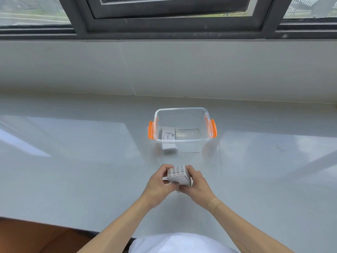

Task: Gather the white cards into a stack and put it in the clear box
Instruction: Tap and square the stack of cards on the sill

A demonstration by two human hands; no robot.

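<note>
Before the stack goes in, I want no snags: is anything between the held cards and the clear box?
Nothing visible. The stack sits between the left hand and right hand, with bare counter up to the lidless clear box. Some cards already lie inside, at its left.

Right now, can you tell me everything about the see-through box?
The clear box looks like thin plastic, rectangular with rounded corners, and has an orange latch on each side. It has no lid on and stands upright on the grey surface, beyond the hands. Inside, at its left end, lie some white cards; the top one has small print. Neither hand touches it.
</note>
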